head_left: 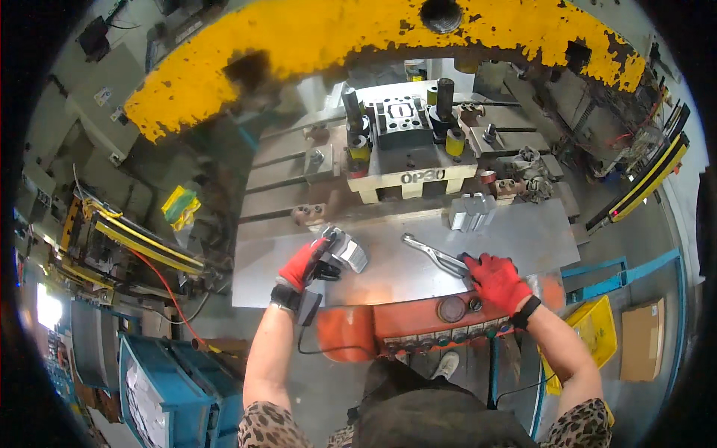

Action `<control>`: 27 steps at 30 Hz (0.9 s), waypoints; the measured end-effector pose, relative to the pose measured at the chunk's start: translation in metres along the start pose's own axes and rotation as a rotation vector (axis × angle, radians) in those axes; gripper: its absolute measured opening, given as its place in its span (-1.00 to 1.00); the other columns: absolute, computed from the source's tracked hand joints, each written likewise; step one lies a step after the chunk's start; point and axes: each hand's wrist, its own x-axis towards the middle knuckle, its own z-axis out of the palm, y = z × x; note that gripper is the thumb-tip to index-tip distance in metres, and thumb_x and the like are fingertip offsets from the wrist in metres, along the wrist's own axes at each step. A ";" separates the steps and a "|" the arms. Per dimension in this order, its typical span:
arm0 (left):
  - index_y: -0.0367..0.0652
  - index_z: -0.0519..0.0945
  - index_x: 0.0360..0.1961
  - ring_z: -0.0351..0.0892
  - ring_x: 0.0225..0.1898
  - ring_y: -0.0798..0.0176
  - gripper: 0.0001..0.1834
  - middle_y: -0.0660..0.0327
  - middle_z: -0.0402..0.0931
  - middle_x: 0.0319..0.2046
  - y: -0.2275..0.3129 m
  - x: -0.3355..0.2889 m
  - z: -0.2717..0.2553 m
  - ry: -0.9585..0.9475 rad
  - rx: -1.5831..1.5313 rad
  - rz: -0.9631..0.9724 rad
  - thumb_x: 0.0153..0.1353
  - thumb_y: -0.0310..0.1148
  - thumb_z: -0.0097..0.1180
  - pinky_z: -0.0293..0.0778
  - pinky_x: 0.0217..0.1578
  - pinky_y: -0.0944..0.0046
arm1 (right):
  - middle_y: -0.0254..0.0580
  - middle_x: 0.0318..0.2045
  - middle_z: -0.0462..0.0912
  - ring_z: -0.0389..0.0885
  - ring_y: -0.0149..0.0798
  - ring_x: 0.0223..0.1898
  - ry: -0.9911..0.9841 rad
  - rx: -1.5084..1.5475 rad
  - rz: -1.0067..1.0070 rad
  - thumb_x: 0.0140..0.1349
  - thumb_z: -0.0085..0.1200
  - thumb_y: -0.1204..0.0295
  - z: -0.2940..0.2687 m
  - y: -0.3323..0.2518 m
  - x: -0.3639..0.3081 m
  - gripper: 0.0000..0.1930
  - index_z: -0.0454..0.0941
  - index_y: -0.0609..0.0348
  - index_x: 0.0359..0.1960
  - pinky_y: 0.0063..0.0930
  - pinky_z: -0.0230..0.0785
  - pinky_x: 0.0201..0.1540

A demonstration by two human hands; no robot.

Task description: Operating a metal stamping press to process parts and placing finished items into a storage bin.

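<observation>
As a judgement, the likeliest trouble is the grey metal part point(348, 252) slipping or twisting out of the left hand point(302, 264), because the gloved fingers seem to grip it only near its upper-left end and the rest juts free over the surface point(261, 276). The right hand point(499, 283) is closed on the handle end of the metal tongs point(435, 256); held so far back, their head could swing off line or knock the stacked metal pieces point(472, 212) just beyond. A hanging cable point(332, 349) near the left wrist could also snag on the orange control panel point(441, 321). The part sits over the left half of the surface, in front of the die set point(411, 168); whether its underside touches the surface cannot be told. Its long axis slants from the fingers at upper left down to the right, the free end pointing toward the panel. The tongs lie right of it, their long axis on a similar slant, head pointing away and leftward, handles running back into the right palm.
</observation>
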 end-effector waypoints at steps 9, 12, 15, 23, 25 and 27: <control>-0.17 0.53 0.05 0.73 -0.44 0.06 -0.55 0.07 0.67 -0.32 0.003 0.000 0.008 0.013 -0.092 0.017 0.34 -0.05 0.16 0.70 -0.31 0.06 | -0.08 0.00 0.60 0.59 -0.23 -0.14 -0.065 1.487 0.155 0.43 -0.04 0.06 0.020 -0.115 0.103 -0.46 0.41 0.22 0.25 -0.33 0.49 -0.13; -0.16 0.53 0.04 0.73 -0.43 0.03 -0.57 0.07 0.67 -0.33 -0.002 0.004 0.005 0.039 -0.085 -0.016 0.34 -0.06 0.16 0.70 -0.32 0.05 | -0.19 -0.17 0.62 0.62 -0.34 -0.38 -0.197 1.853 0.294 0.45 -0.08 -0.04 0.041 -0.153 0.151 -0.48 0.51 0.16 0.11 -0.41 0.55 -0.40; -0.20 0.54 0.06 0.70 -0.39 0.01 -0.60 0.08 0.64 -0.25 -0.015 0.002 -0.001 0.040 -0.196 0.059 0.36 -0.13 0.12 0.69 -0.28 -0.04 | -0.31 -0.43 0.61 0.57 -0.37 -0.53 -0.202 1.902 0.345 0.41 -0.11 -0.15 0.046 -0.164 0.172 -0.47 0.62 0.08 -0.12 -0.46 0.52 -0.50; -0.31 0.33 0.36 0.42 0.25 0.13 -0.46 0.07 0.41 0.26 0.000 -0.038 0.034 -0.269 0.707 0.542 0.42 -0.28 -0.07 0.51 0.11 0.14 | -0.20 -0.06 0.62 0.55 -0.30 -0.10 0.289 1.841 -0.237 0.36 0.09 0.02 0.056 -0.175 0.103 -0.52 0.53 0.11 0.13 -0.32 0.43 -0.06; -0.32 0.32 0.36 0.43 0.24 0.12 -0.43 0.05 0.41 0.25 0.002 -0.028 0.068 -0.388 0.606 0.607 0.39 -0.27 -0.03 0.49 0.13 0.15 | -0.14 0.04 0.58 0.53 -0.27 0.03 0.124 1.838 -0.286 0.37 0.09 0.08 0.065 -0.144 0.086 -0.49 0.46 0.08 0.25 -0.31 0.41 0.02; -0.32 0.32 0.36 0.44 0.23 0.09 -0.40 0.02 0.41 0.24 -0.015 -0.044 0.111 -0.433 -0.011 0.378 0.35 -0.28 0.04 0.45 0.16 0.14 | -0.13 0.08 0.58 0.52 -0.29 0.05 0.161 1.499 -0.229 0.39 0.06 0.14 0.078 -0.128 0.051 -0.49 0.42 0.06 0.30 -0.33 0.40 0.04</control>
